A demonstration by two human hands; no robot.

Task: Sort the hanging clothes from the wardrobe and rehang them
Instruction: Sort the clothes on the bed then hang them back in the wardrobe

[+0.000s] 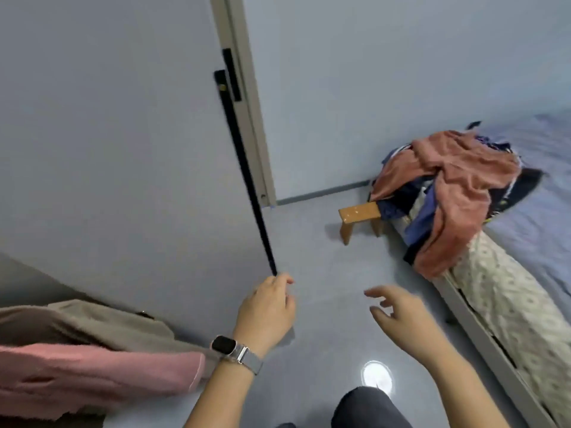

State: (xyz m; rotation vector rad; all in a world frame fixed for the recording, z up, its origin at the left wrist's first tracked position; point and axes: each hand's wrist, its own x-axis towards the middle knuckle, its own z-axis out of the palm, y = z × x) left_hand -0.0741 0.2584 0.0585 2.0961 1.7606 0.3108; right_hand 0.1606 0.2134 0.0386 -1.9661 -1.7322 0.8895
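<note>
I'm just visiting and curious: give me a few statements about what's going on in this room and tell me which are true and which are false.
1. The left hand is at the lower end of the wardrobe door's long black handle. True.
2. The right hand grips a hanger. False: it holds nothing, its fingers spread loosely above the floor.
3. A pile of clothes lies on the corner of the bed, topped by a salmon-pink garment. True.
4. The wooden stool stands on top of the bed. False: it stands on the floor beside the bed.
5. A smartwatch is on the left wrist. True.
</note>
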